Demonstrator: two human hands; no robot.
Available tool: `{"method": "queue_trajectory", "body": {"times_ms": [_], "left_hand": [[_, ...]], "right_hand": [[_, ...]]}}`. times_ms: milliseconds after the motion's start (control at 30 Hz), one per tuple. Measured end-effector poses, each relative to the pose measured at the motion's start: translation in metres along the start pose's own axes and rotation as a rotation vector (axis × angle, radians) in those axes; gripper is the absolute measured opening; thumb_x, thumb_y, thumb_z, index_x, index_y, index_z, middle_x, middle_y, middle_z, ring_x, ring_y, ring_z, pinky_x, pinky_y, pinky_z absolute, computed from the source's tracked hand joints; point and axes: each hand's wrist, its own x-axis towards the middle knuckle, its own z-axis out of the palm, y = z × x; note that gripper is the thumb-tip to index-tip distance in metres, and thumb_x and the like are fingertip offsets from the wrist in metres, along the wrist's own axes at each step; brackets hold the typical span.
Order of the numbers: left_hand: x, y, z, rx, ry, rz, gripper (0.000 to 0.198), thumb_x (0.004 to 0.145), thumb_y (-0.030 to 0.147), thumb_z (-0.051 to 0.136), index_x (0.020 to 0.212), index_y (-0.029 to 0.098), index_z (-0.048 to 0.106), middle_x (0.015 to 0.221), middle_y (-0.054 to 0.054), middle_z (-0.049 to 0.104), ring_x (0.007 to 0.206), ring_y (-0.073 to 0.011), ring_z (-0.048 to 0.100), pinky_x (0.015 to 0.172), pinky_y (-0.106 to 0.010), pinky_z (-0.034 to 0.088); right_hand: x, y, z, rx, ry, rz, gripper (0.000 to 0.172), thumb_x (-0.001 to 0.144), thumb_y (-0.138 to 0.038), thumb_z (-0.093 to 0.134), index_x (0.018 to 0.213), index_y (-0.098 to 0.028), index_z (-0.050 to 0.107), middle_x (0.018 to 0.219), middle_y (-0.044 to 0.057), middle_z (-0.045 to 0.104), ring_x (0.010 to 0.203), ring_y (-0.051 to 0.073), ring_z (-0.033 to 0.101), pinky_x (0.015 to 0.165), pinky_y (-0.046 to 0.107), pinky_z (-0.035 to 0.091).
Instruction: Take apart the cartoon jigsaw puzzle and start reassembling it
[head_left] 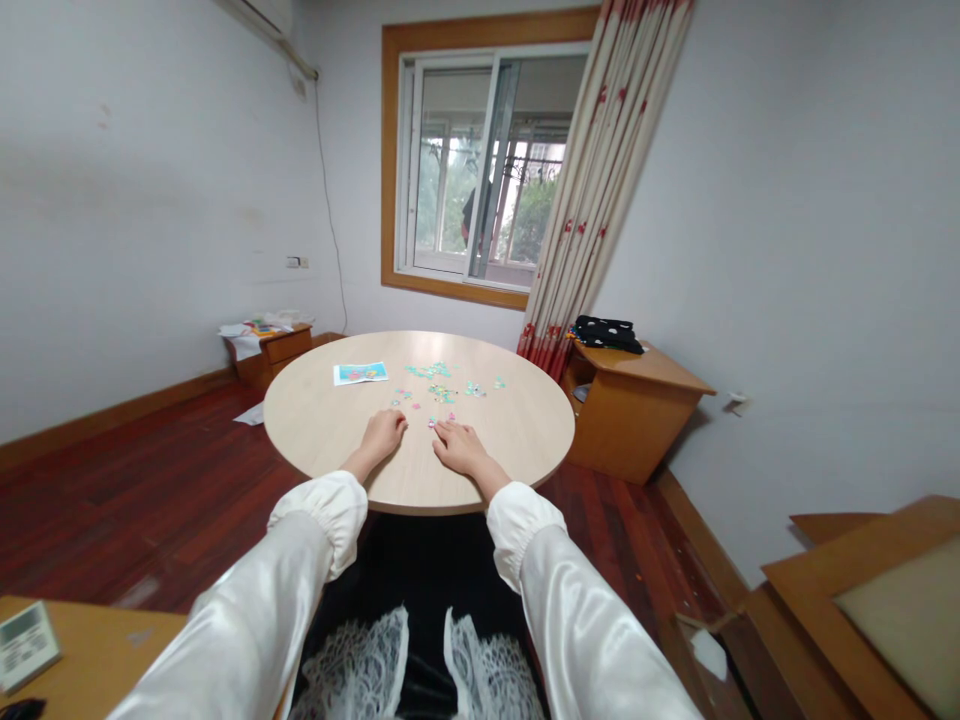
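Both my hands rest on a round light-wood table (337,430). My left hand (382,435) lies with its fingers curled under, and whether anything is inside them is hidden. My right hand (459,445) lies flat with fingers stretched out, its tips touching a small pink puzzle piece (433,422). Several small loose puzzle pieces (442,385), mostly teal and pink, are scattered on the table just beyond both hands. A printed picture card (361,373) lies farther back on the left. White satin sleeves cover both forearms.
A low wooden cabinet (637,400) with a black dotted cloth (606,333) stands right of the table. Another low cabinet (274,350) with papers sits at the back left. A remote control (26,645) lies on a wooden surface at the near left. A window and curtain are behind.
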Motion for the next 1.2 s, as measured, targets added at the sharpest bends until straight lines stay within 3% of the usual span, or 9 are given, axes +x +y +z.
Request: {"method": "queue_trajectory", "body": {"times_ms": [367,867,1200], "left_hand": [[0.006,-0.002,0.006,0.026,0.009,0.018,0.024,0.089,0.018,0.045,0.085,0.014,0.069,0.094,-0.013,0.069,0.090,-0.0213,0.063,0.082,-0.029,0.045],[0.007,-0.003,0.004,0.005,-0.025,0.070,0.020,0.083,0.018,0.054,0.093,0.014,0.071,0.099,-0.012,0.069,0.098,-0.0211,0.062,0.089,-0.028,0.044],[0.015,-0.002,0.002,0.021,-0.091,-0.087,0.018,0.081,0.026,0.060,0.089,0.019,0.074,0.104,-0.009,0.072,0.104,-0.0243,0.062,0.089,-0.031,0.045]], "right_hand": [[-0.001,-0.002,-0.001,-0.009,-0.009,0.006,0.044,0.092,-0.032,0.039,0.132,-0.019,0.051,0.140,0.009,0.050,0.131,0.020,0.041,0.107,0.039,0.028],[0.000,0.000,0.004,-0.010,0.008,0.007,0.044,0.091,-0.033,0.039,0.131,-0.018,0.051,0.140,0.009,0.051,0.130,0.020,0.043,0.107,0.039,0.029],[-0.001,-0.001,0.002,0.002,0.004,0.009,0.044,0.091,-0.032,0.039,0.132,-0.019,0.051,0.140,0.009,0.050,0.131,0.019,0.042,0.107,0.039,0.029]]}}
